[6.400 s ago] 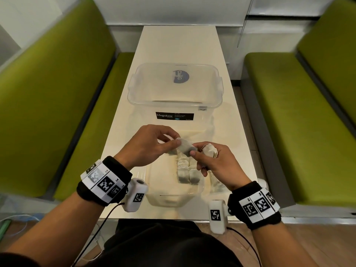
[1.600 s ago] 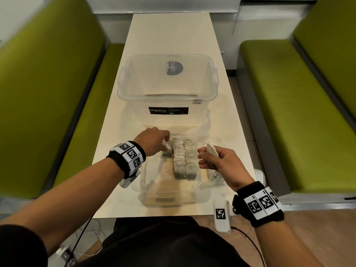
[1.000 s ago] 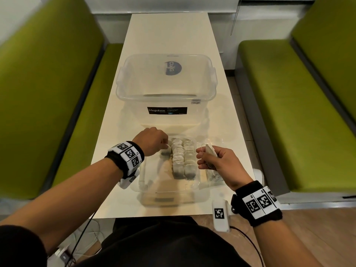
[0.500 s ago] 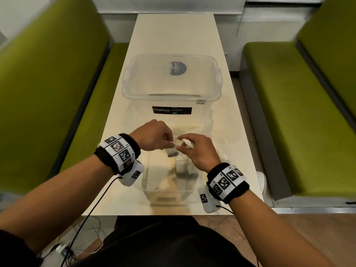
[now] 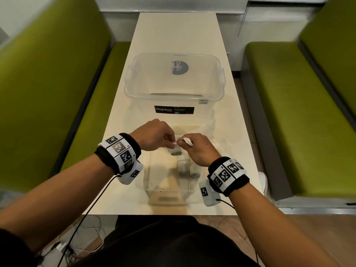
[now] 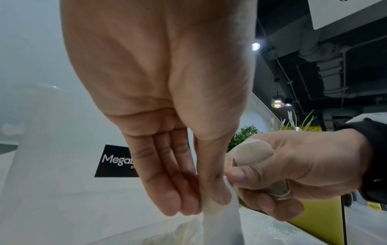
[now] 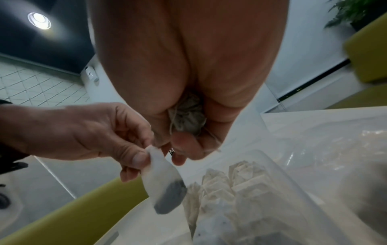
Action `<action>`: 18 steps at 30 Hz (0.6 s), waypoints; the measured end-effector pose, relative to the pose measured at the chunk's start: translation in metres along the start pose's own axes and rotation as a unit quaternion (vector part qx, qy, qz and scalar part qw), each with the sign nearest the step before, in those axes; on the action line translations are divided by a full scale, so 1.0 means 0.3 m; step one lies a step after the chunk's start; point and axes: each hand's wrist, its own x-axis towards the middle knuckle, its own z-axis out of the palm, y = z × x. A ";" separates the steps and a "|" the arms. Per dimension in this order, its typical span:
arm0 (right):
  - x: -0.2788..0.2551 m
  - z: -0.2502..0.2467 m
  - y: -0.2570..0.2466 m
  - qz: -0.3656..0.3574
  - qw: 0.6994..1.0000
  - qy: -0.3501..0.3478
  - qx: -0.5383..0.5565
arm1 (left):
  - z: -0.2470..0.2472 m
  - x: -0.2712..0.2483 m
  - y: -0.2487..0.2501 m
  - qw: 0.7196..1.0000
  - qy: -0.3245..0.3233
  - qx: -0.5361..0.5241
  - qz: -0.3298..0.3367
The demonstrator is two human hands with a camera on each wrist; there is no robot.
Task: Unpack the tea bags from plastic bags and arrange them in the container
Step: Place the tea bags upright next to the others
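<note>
A small clear container (image 5: pixel 148 170) at the table's near edge holds rows of white tea bags (image 7: pixel 230 182). Above it my left hand (image 5: pixel 171 144) pinches the top of one tea bag (image 7: pixel 163 182), which hangs with dark tea at its bottom. My right hand (image 5: pixel 181 144) meets it from the right and grips a bundle of tea bags (image 7: pixel 188 116) in its curled palm. White corners of that bundle (image 5: pixel 187 140) stick out above the knuckles. In the left wrist view the right thumb touches the hanging bag's top edge (image 6: pixel 220 215).
A large clear Megabox tub (image 5: pixel 174 78) stands farther back on the narrow white table (image 5: pixel 173 31). Crumpled clear plastic bags (image 5: pixel 221 139) lie right of the small container. Green benches (image 5: pixel 48 93) flank both sides.
My right hand has moved left from beside the container to meet my left hand. My left hand has lifted one tea bag out above the rows. Little has changed in the last half second.
</note>
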 end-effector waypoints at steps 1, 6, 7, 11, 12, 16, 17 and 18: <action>-0.001 -0.003 0.005 -0.001 1.000 0.006 0.003 | 0.004 0.004 -0.003 1.000 0.001 -0.001 -0.005; -0.037 -0.051 0.039 0.035 0.993 0.048 0.107 | 0.033 0.029 -0.028 0.999 -0.002 0.038 -0.037; -0.054 -0.065 0.044 0.055 0.985 0.049 0.157 | 0.043 0.034 -0.034 0.998 -0.006 0.046 -0.046; -0.133 -0.114 0.061 0.126 0.923 0.021 0.364 | 0.084 0.060 -0.050 0.995 -0.019 0.072 -0.061; -0.148 -0.122 0.067 0.139 0.908 0.013 0.394 | 0.093 0.067 -0.050 0.995 -0.019 0.074 -0.061; -0.207 -0.140 0.096 0.164 0.869 -0.006 0.468 | 0.122 0.094 -0.051 0.995 -0.021 0.070 -0.071; -0.220 -0.143 0.103 0.165 0.864 -0.014 0.476 | 0.126 0.098 -0.052 0.995 -0.021 0.069 -0.072; -0.230 -0.145 0.110 0.166 0.860 -0.024 0.482 | 0.128 0.102 -0.052 0.995 -0.019 0.068 -0.072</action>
